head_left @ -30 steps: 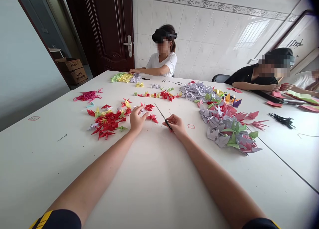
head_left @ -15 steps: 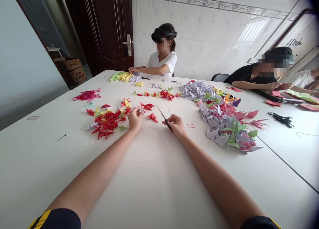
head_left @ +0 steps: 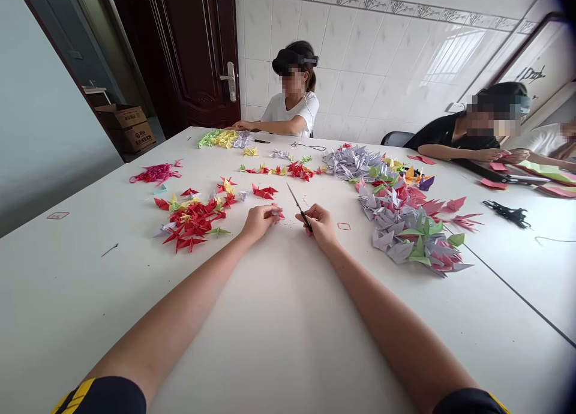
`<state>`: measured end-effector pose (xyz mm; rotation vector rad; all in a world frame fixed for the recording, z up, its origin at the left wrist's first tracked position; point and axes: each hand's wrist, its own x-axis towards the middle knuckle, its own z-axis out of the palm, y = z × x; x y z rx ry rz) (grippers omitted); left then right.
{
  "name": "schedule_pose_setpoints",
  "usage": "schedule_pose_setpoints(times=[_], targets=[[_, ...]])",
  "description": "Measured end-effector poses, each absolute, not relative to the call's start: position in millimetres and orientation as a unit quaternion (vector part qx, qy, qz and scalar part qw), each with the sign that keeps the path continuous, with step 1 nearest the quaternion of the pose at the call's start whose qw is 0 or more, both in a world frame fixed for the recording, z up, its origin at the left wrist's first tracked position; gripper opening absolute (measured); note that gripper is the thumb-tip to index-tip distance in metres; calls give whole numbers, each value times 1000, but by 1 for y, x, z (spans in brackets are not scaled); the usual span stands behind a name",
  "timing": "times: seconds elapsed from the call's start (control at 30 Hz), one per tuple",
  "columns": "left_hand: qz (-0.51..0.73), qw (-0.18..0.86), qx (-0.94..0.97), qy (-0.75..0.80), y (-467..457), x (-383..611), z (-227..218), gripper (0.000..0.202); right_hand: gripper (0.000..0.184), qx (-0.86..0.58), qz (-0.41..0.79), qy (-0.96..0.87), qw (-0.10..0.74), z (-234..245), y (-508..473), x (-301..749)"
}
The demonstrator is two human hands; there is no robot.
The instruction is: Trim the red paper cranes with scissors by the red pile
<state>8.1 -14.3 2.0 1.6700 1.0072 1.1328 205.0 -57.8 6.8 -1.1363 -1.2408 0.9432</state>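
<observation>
My right hand is closed round a thin dark needle-like tool whose tip points up and away. My left hand is pinched shut on a small red paper crane just left of that tool. Both hands rest on the white table, a short gap between them. A heap of red and yellow paper cranes lies to the left of my left hand. A big heap of lilac, red and green cranes lies to the right of my right hand.
A pink thread bundle lies at the far left. A row of small cranes runs across the middle. Across the table sit a person in white and, on the right, a person in black. A black cord lies right.
My left hand has moved right from the red heap to a red crane beside the tool and closed on it. My right hand has stayed put, still holding the tool.
</observation>
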Motion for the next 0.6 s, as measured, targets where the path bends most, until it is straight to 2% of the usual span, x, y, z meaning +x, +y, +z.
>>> schedule_pose_setpoints(times=[0.1,0.23,0.47,0.6], targets=[[492,404,617,462,-10,5,4,32,42,-483,408,-528,566,6,-57,205],[522,428,566,474,-9,4,4,42,42,-485,411,-531,561,6,-58,205],[566,413,541,465,-8,0,6,33,39,-469,456,-580,486,10,-62,202],[575,437,524,452,-9,1,8,27,38,-464,463,-588,474,12,-63,202]])
